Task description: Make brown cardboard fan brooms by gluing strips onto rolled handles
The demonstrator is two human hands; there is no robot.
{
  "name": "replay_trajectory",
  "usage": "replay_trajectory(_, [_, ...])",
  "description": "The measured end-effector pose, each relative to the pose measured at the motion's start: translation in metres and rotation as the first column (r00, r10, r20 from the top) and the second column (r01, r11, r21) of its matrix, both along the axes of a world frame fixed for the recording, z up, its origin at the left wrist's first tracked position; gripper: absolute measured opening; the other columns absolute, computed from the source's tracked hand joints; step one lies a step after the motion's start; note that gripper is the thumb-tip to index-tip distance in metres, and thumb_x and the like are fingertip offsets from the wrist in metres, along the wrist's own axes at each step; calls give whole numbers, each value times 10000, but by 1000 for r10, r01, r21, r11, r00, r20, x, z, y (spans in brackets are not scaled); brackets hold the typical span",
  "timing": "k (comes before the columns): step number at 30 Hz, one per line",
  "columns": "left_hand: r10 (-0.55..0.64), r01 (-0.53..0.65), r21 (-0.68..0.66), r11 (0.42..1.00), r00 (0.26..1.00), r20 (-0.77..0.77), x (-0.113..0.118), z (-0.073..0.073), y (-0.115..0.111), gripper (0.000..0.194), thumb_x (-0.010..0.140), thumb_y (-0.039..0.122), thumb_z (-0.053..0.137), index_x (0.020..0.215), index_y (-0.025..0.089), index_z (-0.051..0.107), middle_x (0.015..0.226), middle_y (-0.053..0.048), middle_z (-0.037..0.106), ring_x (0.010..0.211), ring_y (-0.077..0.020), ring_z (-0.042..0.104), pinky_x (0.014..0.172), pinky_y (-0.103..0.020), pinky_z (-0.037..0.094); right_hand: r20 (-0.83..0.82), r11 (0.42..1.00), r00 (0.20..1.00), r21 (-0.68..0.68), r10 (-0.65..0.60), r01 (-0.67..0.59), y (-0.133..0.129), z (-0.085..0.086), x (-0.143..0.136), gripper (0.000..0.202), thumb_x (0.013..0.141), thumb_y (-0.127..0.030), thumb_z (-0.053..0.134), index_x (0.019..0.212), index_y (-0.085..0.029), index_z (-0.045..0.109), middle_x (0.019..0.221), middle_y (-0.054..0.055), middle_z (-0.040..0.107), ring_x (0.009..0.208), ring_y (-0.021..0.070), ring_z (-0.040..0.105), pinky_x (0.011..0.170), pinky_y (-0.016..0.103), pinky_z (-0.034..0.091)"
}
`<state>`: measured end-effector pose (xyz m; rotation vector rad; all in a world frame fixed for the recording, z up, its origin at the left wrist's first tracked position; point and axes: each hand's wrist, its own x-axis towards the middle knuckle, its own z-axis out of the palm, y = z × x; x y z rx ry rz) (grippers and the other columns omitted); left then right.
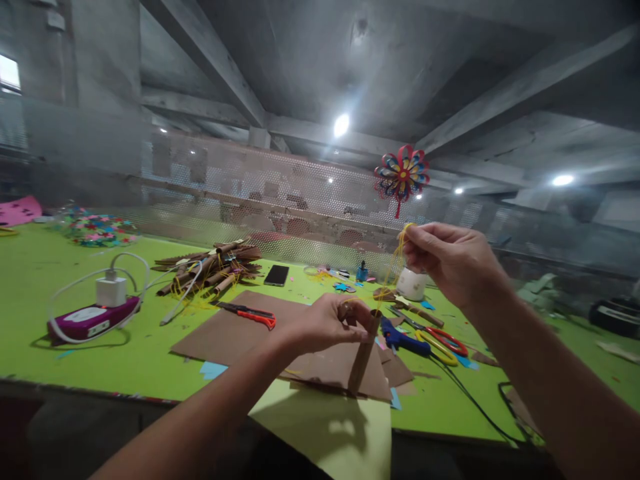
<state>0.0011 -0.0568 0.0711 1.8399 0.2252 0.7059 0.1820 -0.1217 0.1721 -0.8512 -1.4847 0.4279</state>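
My left hand (333, 323) pinches the upper end of a brown cardboard tube (361, 367), which stands slightly tilted over the front part of a brown cardboard sheet (295, 313). Raised to the right, my right hand (450, 257) has thumb and forefinger closed on several strands of yellow string (393, 270). The strands hang down from those fingertips to the open top of the tube. A red utility knife (250, 315) lies on the sheet, left of my left hand. Just right of the tube is a blue glue gun (403, 339).
On the green table (30, 280) are a purple power strip (95, 320) with cables, a pile of brown tubes (220, 270), a black phone (277, 275), scissors (445, 341) and a white cup (411, 284). A perforated screen (300, 200) stands behind, with a red paper flower (403, 175) hanging before it.
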Motion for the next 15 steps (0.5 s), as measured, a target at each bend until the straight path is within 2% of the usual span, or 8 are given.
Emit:
replay_trajectory(9, [31, -31, -24, 999, 999, 21, 0, 2, 0, 188, 607, 199, 695, 762, 125, 617, 669, 13, 560, 613, -76, 456, 587, -237, 329, -5, 1000, 1000, 0, 23, -23, -3, -6, -7, 198, 708, -335, 686, 641, -155, 637, 589, 21, 583, 462, 83, 497, 392, 220, 397])
replay_trajectory(15, [6, -6, 1, 1000, 999, 43, -2, 5, -2, 155, 625, 174, 686, 754, 117, 621, 649, 19, 554, 582, -59, 443, 575, -224, 338, -33, 997, 998, -60, 46, -48, -1, -15, -11, 179, 695, -321, 695, 621, -163, 651, 542, 9, 574, 441, 81, 481, 394, 231, 381])
